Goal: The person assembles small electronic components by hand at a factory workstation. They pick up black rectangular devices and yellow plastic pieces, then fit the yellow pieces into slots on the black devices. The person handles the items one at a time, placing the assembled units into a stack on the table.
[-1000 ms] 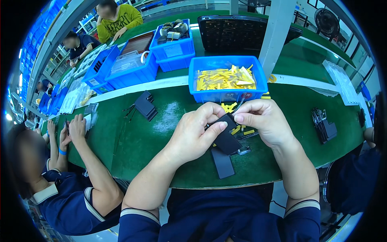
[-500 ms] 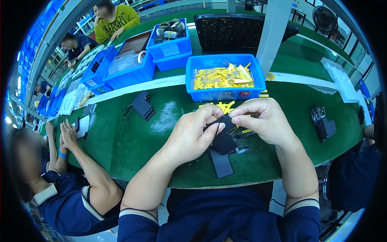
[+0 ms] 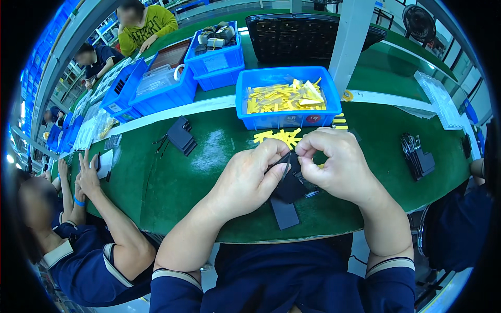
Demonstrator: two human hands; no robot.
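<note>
My left hand is closed on a flat black part with a thin dark lead, gripping it between thumb and fingers. Thumb and forefinger of my right hand pinch at the part's upper edge. Whatever lies between those right fingertips is too small and hidden to name. Beneath the held part, another flat black piece lies on the green table. Loose yellow strips are spread just beyond my fingers.
A blue bin full of yellow strips stands ahead. Black parts with leads lie stacked at left and right. More blue bins and a grey post stand behind. A co-worker's hands are at the left edge.
My right hand has turned, its fingers now curled into a tighter pinch at the part's edge. My left hand keeps its hold. The co-worker's fingers at left have spread.
</note>
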